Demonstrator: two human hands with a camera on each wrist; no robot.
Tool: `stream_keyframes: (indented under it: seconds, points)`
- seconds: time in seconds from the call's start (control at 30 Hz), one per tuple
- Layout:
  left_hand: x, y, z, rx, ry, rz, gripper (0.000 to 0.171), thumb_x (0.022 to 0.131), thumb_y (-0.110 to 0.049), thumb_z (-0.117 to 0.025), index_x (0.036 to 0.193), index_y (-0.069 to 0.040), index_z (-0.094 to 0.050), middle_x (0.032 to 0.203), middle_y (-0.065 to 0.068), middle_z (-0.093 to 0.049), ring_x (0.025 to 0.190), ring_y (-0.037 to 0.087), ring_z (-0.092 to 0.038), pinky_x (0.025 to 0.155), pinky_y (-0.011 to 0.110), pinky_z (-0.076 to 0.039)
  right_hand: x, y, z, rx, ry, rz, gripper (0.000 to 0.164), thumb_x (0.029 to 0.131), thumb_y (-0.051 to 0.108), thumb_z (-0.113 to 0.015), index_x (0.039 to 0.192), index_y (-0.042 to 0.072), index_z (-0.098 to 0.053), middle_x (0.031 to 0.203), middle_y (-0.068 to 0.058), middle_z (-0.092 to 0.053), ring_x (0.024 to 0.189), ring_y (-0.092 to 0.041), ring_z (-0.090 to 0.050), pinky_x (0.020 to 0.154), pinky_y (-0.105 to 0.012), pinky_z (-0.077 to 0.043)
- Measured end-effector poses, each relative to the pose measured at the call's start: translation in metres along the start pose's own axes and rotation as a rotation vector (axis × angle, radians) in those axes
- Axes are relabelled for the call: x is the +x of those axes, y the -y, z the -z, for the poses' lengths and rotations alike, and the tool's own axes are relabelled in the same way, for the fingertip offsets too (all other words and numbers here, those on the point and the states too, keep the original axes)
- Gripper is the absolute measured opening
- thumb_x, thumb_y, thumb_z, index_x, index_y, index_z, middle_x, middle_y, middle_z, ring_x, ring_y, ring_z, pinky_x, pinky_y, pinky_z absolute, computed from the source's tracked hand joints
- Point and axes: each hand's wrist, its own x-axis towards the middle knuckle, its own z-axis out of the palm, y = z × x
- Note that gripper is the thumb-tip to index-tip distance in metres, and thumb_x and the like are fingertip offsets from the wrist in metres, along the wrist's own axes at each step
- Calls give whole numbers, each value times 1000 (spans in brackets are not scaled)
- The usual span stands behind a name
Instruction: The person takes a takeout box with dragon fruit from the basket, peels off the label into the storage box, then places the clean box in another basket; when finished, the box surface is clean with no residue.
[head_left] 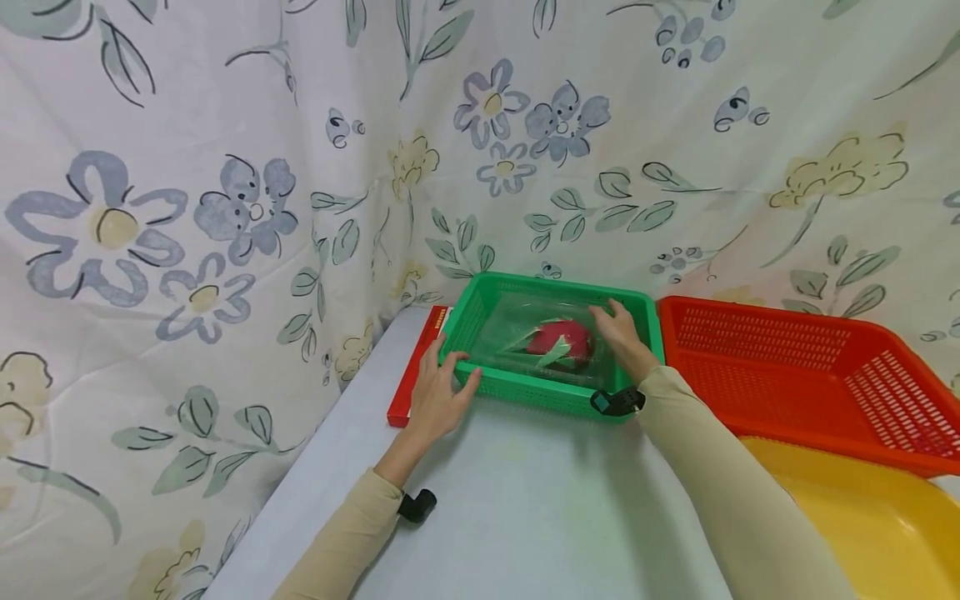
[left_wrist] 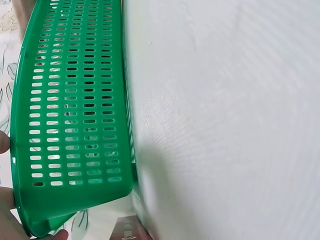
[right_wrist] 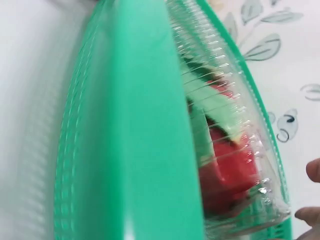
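A dragon fruit [head_left: 562,343], red with green scales, lies under ridged clear plastic [right_wrist: 240,95] inside the green basket [head_left: 525,385]. Whether that plastic is a bag or a box I cannot tell. My left hand [head_left: 438,396] is at the basket's front left corner, fingers loosely bent at the rim and thumb apart from them. In the left wrist view its fingertips [left_wrist: 5,142] show at the rim. My right hand [head_left: 626,337] reaches over the basket's right side, beside the plastic. Thumb and fingers are apart with nothing seen between them.
A flat red box [head_left: 416,371] lies left of the green basket. To the right stand a red basket [head_left: 757,367] and, nearer, a yellow tray [head_left: 862,517]. Floral cloth [head_left: 562,208] hangs behind and left of the white table [head_left: 517,500].
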Motion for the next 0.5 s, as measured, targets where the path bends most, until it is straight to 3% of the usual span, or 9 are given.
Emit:
stream_keyframes:
  seconds: [0.13, 0.5]
  points:
    - [0, -2, -1, 0, -4, -1, 43, 96, -41, -55, 119, -6, -62, 156, 19, -27, 141, 34, -27, 94, 58, -44, -4, 7, 5, -130, -23, 73, 65, 105, 30, -34, 158, 4, -6, 163, -21, -3, 148, -41, -8, 115, -57, -18]
    - [1, -1, 3, 3, 26, 29, 44, 96, -41, -55, 123, -7, -62, 157, 16, -26, 141, 32, -27, 99, 57, -41, -29, 21, 11, -315, -30, 281, 62, 105, 29, -38, 156, 0, -17, 159, -25, -19, 144, -44, -22, 112, -59, -24]
